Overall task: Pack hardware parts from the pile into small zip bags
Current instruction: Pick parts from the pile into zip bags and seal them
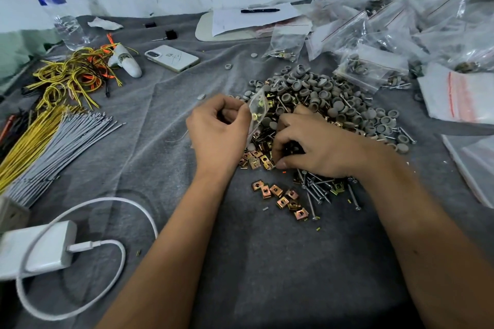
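A pile of grey round caps (328, 99), brass clip nuts (283, 196) and screws (318, 187) lies on the grey cloth at centre right. My left hand (217, 128) pinches a small clear zip bag (258, 108) by its edge, just left of the pile; a few brass clips show inside it. My right hand (312, 144) is curled down on the brass clips at the pile's near side, fingertips closed among them. What it holds is hidden under the fingers.
Filled zip bags (374, 35) are heaped at the back right, flat empty ones (459, 96) at the right edge. A phone (172, 57), water bottle (57, 8), wire bundles (48, 125), charger with cable (40, 248) and papers with a pen (254, 16) surround the work area.
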{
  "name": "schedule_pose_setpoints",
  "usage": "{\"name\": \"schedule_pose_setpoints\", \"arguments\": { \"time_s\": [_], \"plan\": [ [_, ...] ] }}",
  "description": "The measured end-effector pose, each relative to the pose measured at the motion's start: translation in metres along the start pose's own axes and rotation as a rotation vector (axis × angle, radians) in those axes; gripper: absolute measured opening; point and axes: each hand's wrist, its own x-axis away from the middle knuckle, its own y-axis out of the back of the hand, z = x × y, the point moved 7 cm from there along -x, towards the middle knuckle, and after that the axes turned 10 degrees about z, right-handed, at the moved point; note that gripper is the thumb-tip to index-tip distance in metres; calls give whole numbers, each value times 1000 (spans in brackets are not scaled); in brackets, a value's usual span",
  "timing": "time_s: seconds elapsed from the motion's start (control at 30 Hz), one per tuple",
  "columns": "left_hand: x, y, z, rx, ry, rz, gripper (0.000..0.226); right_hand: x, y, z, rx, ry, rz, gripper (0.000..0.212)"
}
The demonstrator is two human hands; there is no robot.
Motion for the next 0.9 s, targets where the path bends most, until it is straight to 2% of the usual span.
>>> {"name": "schedule_pose_setpoints", "arguments": {
  "time_s": [0.07,0.13,0.2,0.27,0.43,0.6,0.77,0.9],
  "plan": [
    [0,-3,-1,-40,-6,40,8,3,9,0,-178,38,-103,7],
    [0,-6,-4,-69,-23,83,10,10,24,-1,-342,67,-309,5],
    [2,-11,-8,-103,-46,125,10,18,37,-2,-347,68,-514,5],
    [4,-14,-11,-126,-60,159,8,21,41,-2,-271,44,-608,6],
    [6,-18,-12,-130,-63,200,8,19,39,1,-177,58,-624,16],
    [7,-17,-16,-135,-62,197,8,20,39,2,-273,56,-722,13],
    [6,-11,-19,-113,-78,134,10,15,33,18,-142,110,-682,18],
    [6,-1,-17,-7,-70,19,11,6,24,25,-94,161,-552,23]
  ]
}}
